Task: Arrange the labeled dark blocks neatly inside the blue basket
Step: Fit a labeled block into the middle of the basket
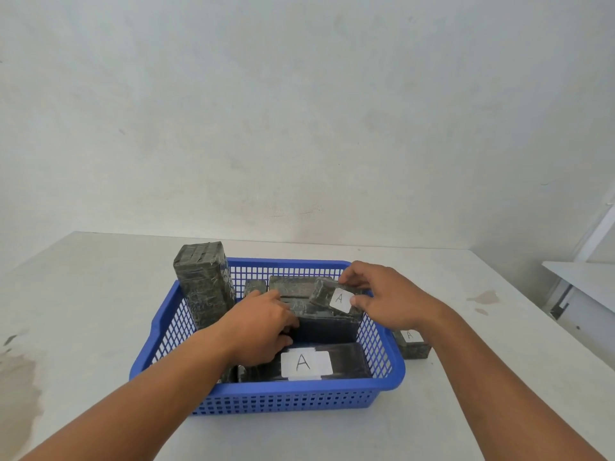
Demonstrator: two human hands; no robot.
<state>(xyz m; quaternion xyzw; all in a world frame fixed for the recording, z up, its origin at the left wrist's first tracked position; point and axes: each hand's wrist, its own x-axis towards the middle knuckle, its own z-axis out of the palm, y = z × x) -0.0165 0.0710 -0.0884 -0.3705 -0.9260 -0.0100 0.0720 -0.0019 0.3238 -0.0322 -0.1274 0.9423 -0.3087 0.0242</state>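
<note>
A blue basket [266,390] stands on the white table and holds several dark wrapped blocks. My right hand [389,296] pinches a small dark block [324,294] with a white "A" label, tilted above the basket's right rear. My left hand [263,331] is inside the basket, fingers curled down among the blocks; what it holds is hidden. A tall block [204,287] stands upright at the rear left corner. A flat block with a large "A" label [346,361] lies along the front wall. Another long block [293,286] lies at the back.
One more labeled dark block [412,344] sits on the table just outside the basket's right wall, partly behind my right wrist. Stains mark the table at left [16,377] and at right [484,297]. A second white surface [585,277] stands at the far right.
</note>
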